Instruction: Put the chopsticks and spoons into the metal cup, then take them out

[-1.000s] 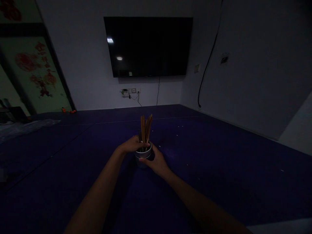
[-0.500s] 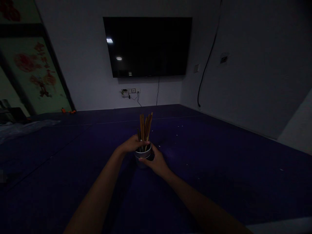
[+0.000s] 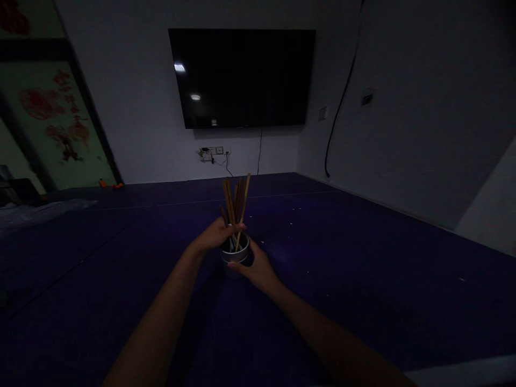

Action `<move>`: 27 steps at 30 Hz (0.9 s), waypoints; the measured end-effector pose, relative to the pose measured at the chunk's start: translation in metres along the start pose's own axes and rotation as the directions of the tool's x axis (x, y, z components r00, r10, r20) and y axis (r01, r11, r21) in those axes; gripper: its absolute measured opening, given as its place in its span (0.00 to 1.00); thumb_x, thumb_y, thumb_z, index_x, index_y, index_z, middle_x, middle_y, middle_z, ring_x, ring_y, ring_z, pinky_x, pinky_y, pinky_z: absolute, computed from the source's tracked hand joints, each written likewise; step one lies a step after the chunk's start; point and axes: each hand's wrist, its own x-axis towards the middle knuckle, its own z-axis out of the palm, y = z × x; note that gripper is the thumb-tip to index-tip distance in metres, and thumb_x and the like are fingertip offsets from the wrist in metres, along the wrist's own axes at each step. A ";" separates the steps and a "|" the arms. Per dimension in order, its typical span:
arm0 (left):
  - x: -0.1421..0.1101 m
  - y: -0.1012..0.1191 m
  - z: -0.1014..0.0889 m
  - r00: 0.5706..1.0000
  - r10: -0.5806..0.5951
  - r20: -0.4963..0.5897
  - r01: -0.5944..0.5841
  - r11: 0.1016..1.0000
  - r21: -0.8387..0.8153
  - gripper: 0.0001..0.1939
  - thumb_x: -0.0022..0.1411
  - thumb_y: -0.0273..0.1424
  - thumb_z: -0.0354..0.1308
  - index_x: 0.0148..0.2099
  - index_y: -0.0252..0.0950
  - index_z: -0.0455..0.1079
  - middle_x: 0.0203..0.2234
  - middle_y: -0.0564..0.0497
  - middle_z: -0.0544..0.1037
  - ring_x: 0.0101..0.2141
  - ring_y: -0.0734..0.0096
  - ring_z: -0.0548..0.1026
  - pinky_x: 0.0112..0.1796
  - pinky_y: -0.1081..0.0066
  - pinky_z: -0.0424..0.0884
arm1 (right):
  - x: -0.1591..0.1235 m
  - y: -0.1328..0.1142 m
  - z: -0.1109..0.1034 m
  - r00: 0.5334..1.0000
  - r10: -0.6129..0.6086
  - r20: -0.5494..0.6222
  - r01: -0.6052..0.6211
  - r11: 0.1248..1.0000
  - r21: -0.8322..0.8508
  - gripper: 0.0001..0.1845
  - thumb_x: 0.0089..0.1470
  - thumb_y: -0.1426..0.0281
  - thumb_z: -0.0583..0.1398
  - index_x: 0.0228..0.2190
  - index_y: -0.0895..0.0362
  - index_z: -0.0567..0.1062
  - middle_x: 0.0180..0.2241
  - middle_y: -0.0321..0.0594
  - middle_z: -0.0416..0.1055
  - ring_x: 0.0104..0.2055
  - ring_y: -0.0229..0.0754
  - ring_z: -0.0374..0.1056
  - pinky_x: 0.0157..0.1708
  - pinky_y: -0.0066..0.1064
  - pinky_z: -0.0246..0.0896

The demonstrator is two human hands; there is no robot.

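Observation:
A grey round cup [image 3: 235,258] stands upright in front of me, with several brown wooden chopsticks [image 3: 229,200] rising out of its mouth. My left hand [image 3: 213,236] is closed around the chopsticks just above the rim, its thumb lying across the front of them. One paler stick leans to the right of the others. A small whitish piece shows below my left thumb, too dim to name. Around the right side of the cup curves my right hand [image 3: 260,270], thumb on the front wall and the other fingers partly hidden behind.
The cup is on a dark purple floor covering [image 3: 363,258] with small white bits scattered on it. Clear plastic sheeting [image 3: 52,207] lies at the left. A television [image 3: 244,78] hangs on the far wall above sockets [image 3: 212,152] and cables.
My left hand has raised the chopsticks slightly, and their tops have spread and shifted a little left. My right hand keeps its hold on the cup.

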 end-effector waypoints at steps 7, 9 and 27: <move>-0.003 0.012 0.001 0.993 0.034 -0.115 -0.047 0.992 -0.116 0.17 0.54 0.41 0.59 0.38 0.31 0.72 0.34 0.43 0.80 0.37 0.62 0.76 0.39 0.65 0.70 | 0.000 0.002 0.001 1.000 -0.008 0.004 0.008 0.999 0.037 0.43 0.38 0.60 0.69 0.56 0.52 0.62 0.55 0.46 0.65 0.57 0.50 0.61 0.57 0.46 0.54; -0.002 0.012 0.000 0.988 0.044 -0.149 -0.074 0.976 -0.203 0.18 0.54 0.42 0.59 0.38 0.31 0.70 0.35 0.41 0.80 0.38 0.60 0.77 0.41 0.63 0.70 | 0.000 0.002 0.002 1.000 -0.013 0.005 0.013 0.999 0.042 0.43 0.39 0.60 0.69 0.56 0.52 0.61 0.55 0.46 0.64 0.58 0.50 0.60 0.57 0.47 0.53; -0.007 0.022 -0.041 0.785 -0.023 -0.619 -0.358 0.799 -0.484 0.17 0.54 0.44 0.59 0.30 0.34 0.64 0.30 0.46 0.80 0.34 0.61 0.79 0.42 0.60 0.72 | -0.002 0.009 0.000 0.999 0.043 -0.016 -0.043 0.999 -0.002 0.47 0.37 0.60 0.69 0.57 0.53 0.60 0.56 0.48 0.64 0.58 0.51 0.60 0.57 0.47 0.52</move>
